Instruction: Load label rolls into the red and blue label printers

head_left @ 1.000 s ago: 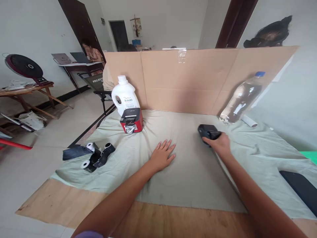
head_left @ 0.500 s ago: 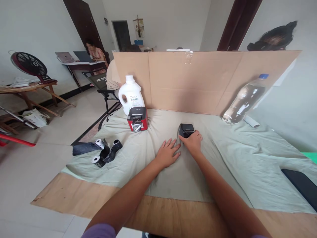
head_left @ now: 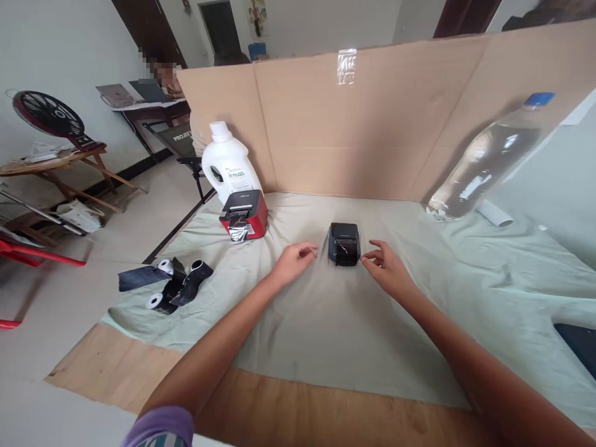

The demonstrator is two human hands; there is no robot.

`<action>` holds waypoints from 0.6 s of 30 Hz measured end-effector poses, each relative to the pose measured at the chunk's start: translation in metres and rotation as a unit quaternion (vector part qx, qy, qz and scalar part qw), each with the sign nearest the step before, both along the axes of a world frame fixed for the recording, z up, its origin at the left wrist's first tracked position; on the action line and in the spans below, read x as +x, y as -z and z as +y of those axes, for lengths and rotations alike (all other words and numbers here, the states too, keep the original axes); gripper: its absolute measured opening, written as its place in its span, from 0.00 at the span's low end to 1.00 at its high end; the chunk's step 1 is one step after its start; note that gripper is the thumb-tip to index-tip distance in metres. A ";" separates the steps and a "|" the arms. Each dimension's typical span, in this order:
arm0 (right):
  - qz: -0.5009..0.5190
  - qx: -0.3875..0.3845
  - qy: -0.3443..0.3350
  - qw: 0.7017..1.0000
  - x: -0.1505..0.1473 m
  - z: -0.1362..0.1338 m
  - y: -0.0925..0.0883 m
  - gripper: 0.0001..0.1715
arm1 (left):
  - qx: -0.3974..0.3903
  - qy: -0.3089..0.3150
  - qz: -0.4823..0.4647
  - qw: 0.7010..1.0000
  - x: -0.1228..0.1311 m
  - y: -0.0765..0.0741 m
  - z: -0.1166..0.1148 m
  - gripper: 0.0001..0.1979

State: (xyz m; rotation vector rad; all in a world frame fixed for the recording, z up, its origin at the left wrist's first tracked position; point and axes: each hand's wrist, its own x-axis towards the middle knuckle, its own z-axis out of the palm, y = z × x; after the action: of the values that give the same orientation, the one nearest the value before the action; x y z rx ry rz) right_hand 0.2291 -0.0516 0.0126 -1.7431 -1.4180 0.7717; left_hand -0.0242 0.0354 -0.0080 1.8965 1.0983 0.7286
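Black device (head_left: 344,244): right hand (head_left: 386,267) at edge — open gap to left hand (head_left: 293,262).

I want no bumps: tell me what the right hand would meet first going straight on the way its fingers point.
The small black device, most likely its right side; the right hand points at it from close by. Whether a fingertip touches it is unclear.
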 end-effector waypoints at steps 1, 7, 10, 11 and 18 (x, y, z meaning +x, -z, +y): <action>0.019 0.002 -0.003 1.000 0.002 0.004 0.000 0.32 | -0.034 -0.017 -0.020 0.999 0.006 -0.003 0.013 0.15; 0.115 0.062 -0.040 0.991 -0.004 0.019 0.004 0.22 | -0.227 -0.063 -0.061 0.970 0.050 -0.013 0.060 0.18; 0.087 0.122 -0.028 0.988 -0.004 0.024 0.017 0.21 | -0.254 -0.057 -0.074 0.963 0.062 -0.007 0.063 0.17; 0.071 0.136 -0.010 0.988 -0.003 0.026 0.023 0.23 | -0.258 -0.055 -0.076 0.962 0.063 -0.005 0.063 0.16; -0.034 0.091 -0.035 0.995 -0.003 0.029 0.044 0.37 | -0.262 -0.059 -0.105 0.957 0.066 -0.001 0.059 0.14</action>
State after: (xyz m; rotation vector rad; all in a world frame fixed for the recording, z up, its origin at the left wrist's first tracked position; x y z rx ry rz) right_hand 0.2258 -0.0229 -0.0313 -1.6000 -1.5517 0.6031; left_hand 0.0417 0.0944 -0.0068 1.2846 1.1395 0.6110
